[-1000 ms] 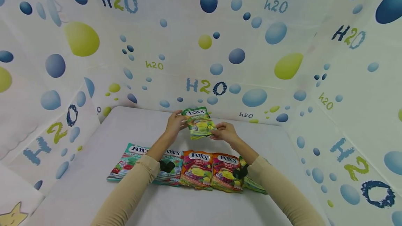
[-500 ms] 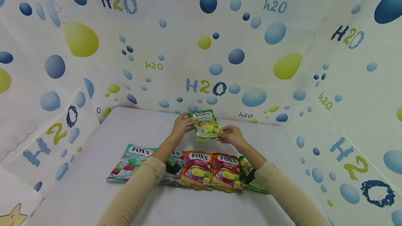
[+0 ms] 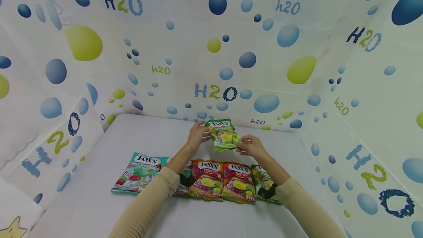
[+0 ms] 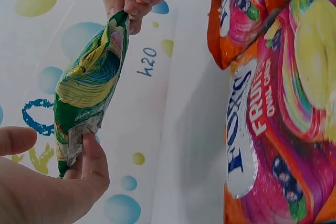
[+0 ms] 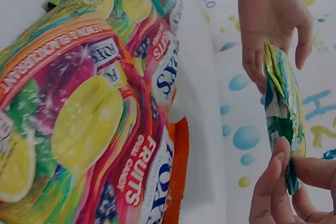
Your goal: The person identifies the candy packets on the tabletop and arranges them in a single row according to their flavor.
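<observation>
A green and yellow Fox's candy bag is held up beyond the row of bags, its printed front facing the head camera. My right hand pinches its lower right corner between thumb and fingers, also plain in the right wrist view. On the other side, my left hand touches the bag's back with its fingers; in the left wrist view the thumb stands apart from the bag. Below the arms lie two orange-magenta Fruits bags, a green bag and teal Mint Blossom bags, one partly covered by my left arm.
The bags lie side by side across a white table. A white sheet printed with blue and lime drops and H2O lettering rises behind the table and along both sides.
Both hands have carried the green bag rightward and slightly down in the head view. The row of bags on the table stays where it was.
</observation>
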### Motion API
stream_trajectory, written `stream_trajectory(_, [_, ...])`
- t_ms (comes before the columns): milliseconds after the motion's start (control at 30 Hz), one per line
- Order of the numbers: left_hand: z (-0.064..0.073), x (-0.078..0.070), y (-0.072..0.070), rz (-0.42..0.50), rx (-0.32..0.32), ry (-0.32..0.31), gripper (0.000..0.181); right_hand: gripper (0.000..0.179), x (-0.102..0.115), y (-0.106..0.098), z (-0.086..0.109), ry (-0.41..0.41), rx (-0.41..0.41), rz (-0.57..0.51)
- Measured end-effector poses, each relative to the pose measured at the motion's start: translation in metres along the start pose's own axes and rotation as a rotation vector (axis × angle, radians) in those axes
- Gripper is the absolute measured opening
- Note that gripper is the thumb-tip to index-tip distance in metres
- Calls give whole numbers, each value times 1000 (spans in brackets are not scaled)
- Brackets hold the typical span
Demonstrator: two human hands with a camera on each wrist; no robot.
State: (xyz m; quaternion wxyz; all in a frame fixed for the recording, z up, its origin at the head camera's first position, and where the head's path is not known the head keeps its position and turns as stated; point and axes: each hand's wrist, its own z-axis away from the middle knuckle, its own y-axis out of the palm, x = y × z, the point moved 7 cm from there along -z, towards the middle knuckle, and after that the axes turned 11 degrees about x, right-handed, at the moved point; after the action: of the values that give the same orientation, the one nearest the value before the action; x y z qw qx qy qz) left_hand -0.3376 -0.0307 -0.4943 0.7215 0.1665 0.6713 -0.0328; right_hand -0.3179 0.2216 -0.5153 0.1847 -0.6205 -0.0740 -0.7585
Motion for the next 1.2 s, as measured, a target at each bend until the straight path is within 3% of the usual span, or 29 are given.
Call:
stream_trajectory(567, [-4, 12, 38, 53, 40, -7, 64, 36, -15, -24, 33, -29, -2, -47])
stream_trajectory(867, [-4, 18, 53, 53, 69, -23, 63, 38, -23, -37, 47, -32, -21, -46])
stream_trajectory(1200, [-7, 22, 69, 54, 99, 3, 64, 37, -25, -46, 62, -15, -52, -52])
